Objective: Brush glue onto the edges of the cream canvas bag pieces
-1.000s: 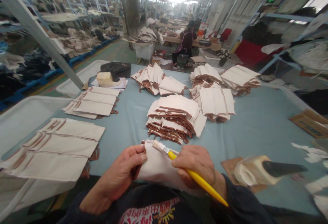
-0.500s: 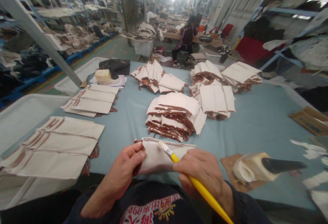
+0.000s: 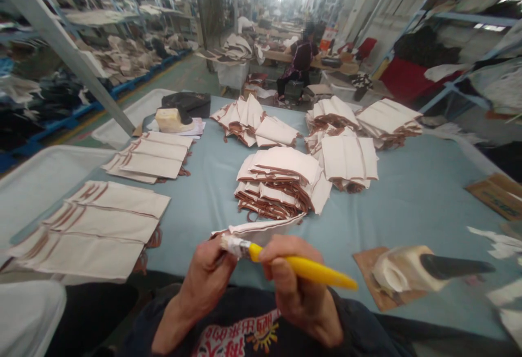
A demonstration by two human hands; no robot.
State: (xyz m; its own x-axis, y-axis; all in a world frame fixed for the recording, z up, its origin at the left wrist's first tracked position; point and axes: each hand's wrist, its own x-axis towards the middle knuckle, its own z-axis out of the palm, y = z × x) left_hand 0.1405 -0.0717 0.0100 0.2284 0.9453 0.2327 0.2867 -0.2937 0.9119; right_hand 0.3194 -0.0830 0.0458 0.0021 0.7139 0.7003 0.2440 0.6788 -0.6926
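My right hand (image 3: 299, 281) is closed around the yellow handle of a brush (image 3: 318, 271). The white, coated bristles lie over the fingertips of my left hand (image 3: 212, 272), at the left end of a cream fabric piece (image 3: 265, 229) with a brown edge. My left hand pinches that end, partly hidden by the bristles. Just beyond the piece stands a tall stack of cream pieces with brown edging (image 3: 281, 177). To the right, a whitish container with a dark handle (image 3: 403, 270) lies on a brown card (image 3: 369, 267).
Layered cream pieces (image 3: 98, 226) lie at the left of the blue-green table (image 3: 428, 194), with another pile (image 3: 155, 155) behind them. More stacks (image 3: 350, 158) stand at the back. White bins flank the left edge. A seated person (image 3: 302, 60) is farther off.
The brush has moved left to my left fingertips, and its handle now lies flatter. The fabric piece is tilted and shows less of its face. The view has shifted slightly.
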